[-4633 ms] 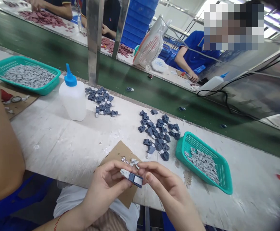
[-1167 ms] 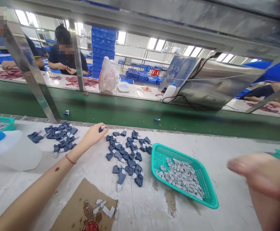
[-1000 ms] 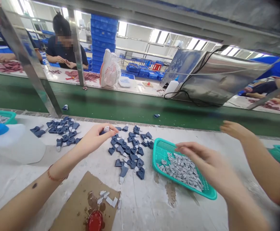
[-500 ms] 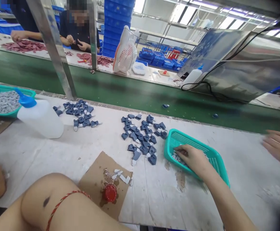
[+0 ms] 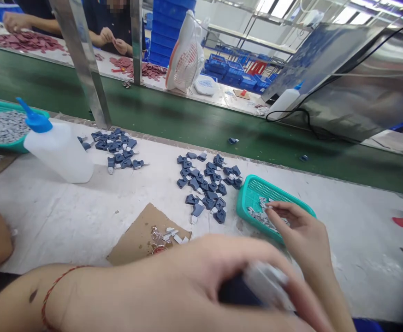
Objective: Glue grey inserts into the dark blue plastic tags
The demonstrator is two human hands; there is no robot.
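Note:
My left hand (image 5: pixel 194 281), a red cord on its wrist, is large and blurred in the foreground. Its fingers are curled round a dark blue plastic part (image 5: pixel 238 290) with a light grey piece (image 5: pixel 269 281) at its end. Over the green basket (image 5: pixel 245 196), my right hand (image 5: pixel 300 228) pinches a small light grey piece (image 5: pixel 267 206) at its fingertips, just above the loose grey pieces (image 5: pixel 257 215). Several dark blue parts with pale tips (image 5: pixel 204 184) lie left of the basket. Partly hidden behind my left hand is a red cap (image 5: pixel 159 249) on cardboard (image 5: pixel 135 235).
A white bottle with a blue nozzle (image 5: pixel 61 152) stands at left, beside another green basket (image 5: pixel 38 113) of grey pieces. More blue parts (image 5: pixel 118 147) lie near it. Beyond the table runs a green belt (image 5: pixel 174 117) with a metal post (image 5: pixel 91 87). Co-workers' hands (image 5: pixel 113 41) handle reddish pieces opposite.
My left hand has come up into the foreground with the blue part. My right hand has lifted slightly out of the basket. A blurred hand at the right edge is gone. The view has tilted down.

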